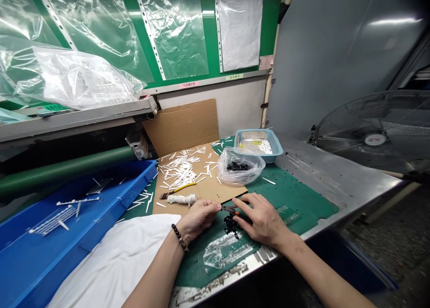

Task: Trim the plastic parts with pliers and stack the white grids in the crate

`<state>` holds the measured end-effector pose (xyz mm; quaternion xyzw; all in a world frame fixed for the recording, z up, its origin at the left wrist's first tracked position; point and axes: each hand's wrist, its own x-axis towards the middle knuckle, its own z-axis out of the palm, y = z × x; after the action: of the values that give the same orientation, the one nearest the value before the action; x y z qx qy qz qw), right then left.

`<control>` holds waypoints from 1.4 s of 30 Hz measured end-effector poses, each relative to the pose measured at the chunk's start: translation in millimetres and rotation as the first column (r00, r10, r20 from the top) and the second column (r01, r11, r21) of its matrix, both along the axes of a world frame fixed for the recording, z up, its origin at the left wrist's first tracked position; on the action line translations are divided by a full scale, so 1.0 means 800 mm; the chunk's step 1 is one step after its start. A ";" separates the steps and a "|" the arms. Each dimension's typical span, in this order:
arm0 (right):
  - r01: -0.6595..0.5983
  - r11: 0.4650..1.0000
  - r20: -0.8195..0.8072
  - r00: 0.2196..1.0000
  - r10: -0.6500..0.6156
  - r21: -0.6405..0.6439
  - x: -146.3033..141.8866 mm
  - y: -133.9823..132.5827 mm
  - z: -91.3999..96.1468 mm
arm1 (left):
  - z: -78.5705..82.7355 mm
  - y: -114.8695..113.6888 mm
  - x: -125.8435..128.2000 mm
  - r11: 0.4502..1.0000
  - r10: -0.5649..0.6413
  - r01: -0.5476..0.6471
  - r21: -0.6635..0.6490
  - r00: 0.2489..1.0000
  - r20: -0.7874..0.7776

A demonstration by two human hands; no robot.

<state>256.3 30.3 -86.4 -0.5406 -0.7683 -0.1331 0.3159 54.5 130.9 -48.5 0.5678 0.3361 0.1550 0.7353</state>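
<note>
My left hand (pixel 199 216) rests on the green mat (pixel 295 196) with its fingers curled together, pinching something small I cannot make out. A dark bead bracelet sits on that wrist. My right hand (pixel 260 218) lies over a pair of small cutters with orange handles (pixel 231 208), fingers bent around them. A cluster of small black parts (pixel 231 223) lies between the two hands. Just beyond my left hand is a white wrapped tool (pixel 181 199) and a yellow-handled brush (pixel 179 190) on a cardboard sheet (pixel 215 189).
Several white sticks (pixel 179 167) are scattered over the cardboard. A clear bag of black parts (pixel 240 165) and a small blue basket (pixel 258 144) stand behind. A large blue tray (pixel 67 218) is at left, white cloth (pixel 114 258) near me, a fan (pixel 376 133) at right.
</note>
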 end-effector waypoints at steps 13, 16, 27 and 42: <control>0.010 1.000 -0.012 1.000 -0.010 0.009 0.000 0.001 0.001 | 0.001 0.001 0.005 0.999 0.029 -0.029 -0.016 1.000 0.000; 0.004 1.000 -0.014 1.000 -0.004 0.007 0.000 0.001 0.000 | 0.004 0.000 0.006 1.000 0.026 -0.026 -0.015 1.000 -0.009; 0.040 0.999 0.126 0.991 -0.035 -0.034 -0.004 0.002 0.004 | -0.005 0.005 0.002 0.999 -0.021 0.021 -0.040 1.000 -0.011; 0.180 0.982 -0.071 0.982 -0.177 0.048 0.001 -0.001 -0.008 | -0.004 -0.002 0.019 0.939 0.209 -0.137 -0.317 0.956 0.206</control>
<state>257.3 29.4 -93.0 -0.6028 -0.7019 -0.1635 0.3425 69.7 129.3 -51.5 0.3955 0.3144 0.2333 0.8308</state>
